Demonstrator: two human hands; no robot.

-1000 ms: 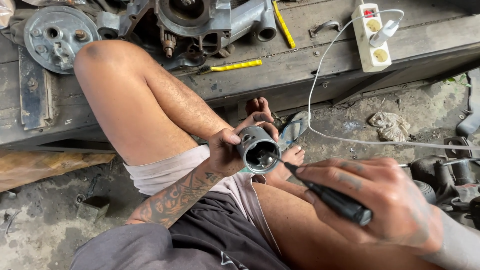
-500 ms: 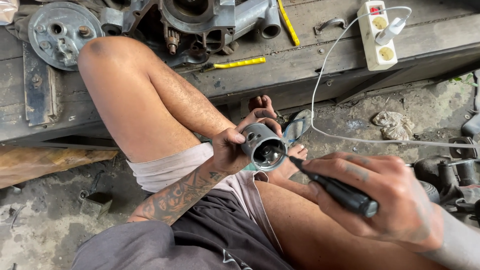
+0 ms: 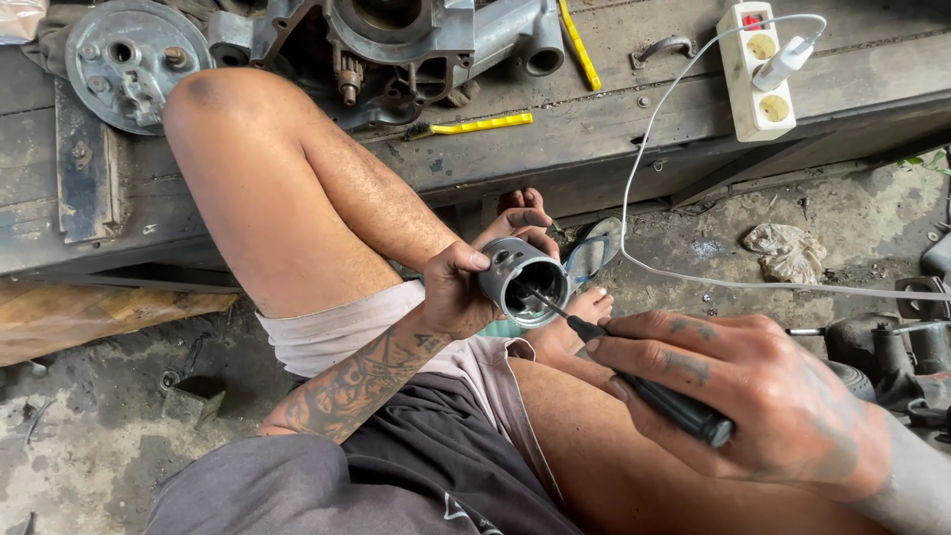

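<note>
My left hand (image 3: 466, 282) grips a hollow grey metal cylinder, a piston (image 3: 522, 277), with its open end turned toward me. My right hand (image 3: 753, 386) holds a black-handled screwdriver (image 3: 654, 396) close to the camera. The thin metal tip of the screwdriver reaches into the piston's open mouth. I sit on the ground with my left knee (image 3: 228, 109) raised and my bare foot (image 3: 584, 307) just behind the piston.
A low wooden bench (image 3: 614, 139) carries a grey engine casing (image 3: 396, 45), a round metal plate (image 3: 124, 59), a yellow brush (image 3: 475, 126) and a white power strip (image 3: 758, 69) with a white cable (image 3: 674, 267). A crumpled rag (image 3: 788, 253) lies on the dirty concrete floor. Dark engine parts (image 3: 892, 347) sit at the right.
The screwdriver tip has moved from the piston's rim into its open mouth. My left hand has turned the piston slightly.
</note>
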